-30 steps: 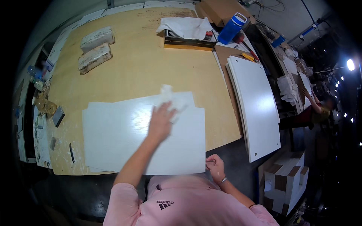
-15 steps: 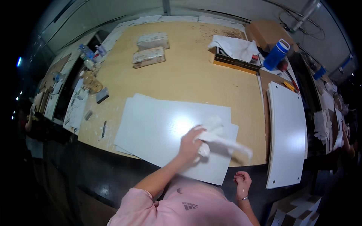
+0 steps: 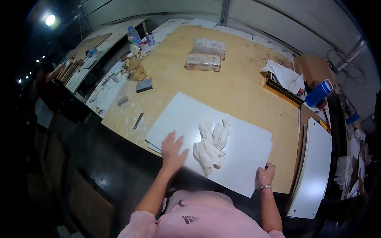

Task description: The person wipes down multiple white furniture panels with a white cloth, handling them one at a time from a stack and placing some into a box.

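Note:
A large white panel (image 3: 238,139) lies on the wooden workbench (image 3: 222,83), stacked on other white sheets. A crumpled white cloth (image 3: 210,146) rests loose on the panel near its front edge. My left hand (image 3: 172,148) lies flat with fingers spread on the panel's near left part, just left of the cloth and apart from it. My right hand (image 3: 266,174) grips the panel's near right edge, a bracelet on its wrist.
Two wrapped blocks (image 3: 204,55) sit at the bench's far side. A white cloth on a dark tray (image 3: 283,77), a blue bottle (image 3: 317,93), a grey sanding block (image 3: 144,84) and bottles (image 3: 133,35) lie around. White panels (image 3: 313,166) lean at the right.
My left hand let go of the cloth, which now lies on the panel, and moved left to rest flat. My right hand came up onto the panel's edge. The view turned leftward.

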Demonstrator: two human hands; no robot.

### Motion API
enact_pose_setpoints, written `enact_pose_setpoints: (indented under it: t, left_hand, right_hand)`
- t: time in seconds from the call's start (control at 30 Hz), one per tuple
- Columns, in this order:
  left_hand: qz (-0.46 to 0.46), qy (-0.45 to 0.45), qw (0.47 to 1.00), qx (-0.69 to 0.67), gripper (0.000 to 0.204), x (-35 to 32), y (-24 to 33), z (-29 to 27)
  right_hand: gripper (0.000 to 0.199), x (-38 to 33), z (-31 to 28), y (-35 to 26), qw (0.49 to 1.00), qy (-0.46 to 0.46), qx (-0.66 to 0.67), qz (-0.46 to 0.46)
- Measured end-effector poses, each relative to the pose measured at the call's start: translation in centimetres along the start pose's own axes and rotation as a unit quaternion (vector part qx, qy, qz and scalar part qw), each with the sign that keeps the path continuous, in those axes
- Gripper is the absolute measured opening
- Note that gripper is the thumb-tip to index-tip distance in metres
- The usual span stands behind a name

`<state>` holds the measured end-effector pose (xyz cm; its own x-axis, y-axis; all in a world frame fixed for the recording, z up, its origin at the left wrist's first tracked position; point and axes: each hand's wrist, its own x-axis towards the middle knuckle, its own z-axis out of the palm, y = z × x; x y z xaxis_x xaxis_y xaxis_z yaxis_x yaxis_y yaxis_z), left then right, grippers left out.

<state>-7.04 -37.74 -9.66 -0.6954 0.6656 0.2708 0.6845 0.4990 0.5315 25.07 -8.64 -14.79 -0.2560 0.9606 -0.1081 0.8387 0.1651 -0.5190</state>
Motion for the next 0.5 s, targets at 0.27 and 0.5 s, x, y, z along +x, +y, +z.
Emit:
enact_pose_setpoints:
  t: [0.27, 0.5]
  left_hand:
    - [-0.012, -0.074, 0.997, -0.029, 0.057, 4.2, -13.0, -3.6]
    - [0.047, -0.117, 0.989, -0.073, 0.039, 4.0, -13.6, -6.2]
  right_hand:
    - [0.022, 0.6, 2.3, 0.2, 0.987, 0.137, -0.003, 0.08]
    - [0.023, 2.1, 2.9, 3.9, 0.974, 0.21, 0.017, 0.082]
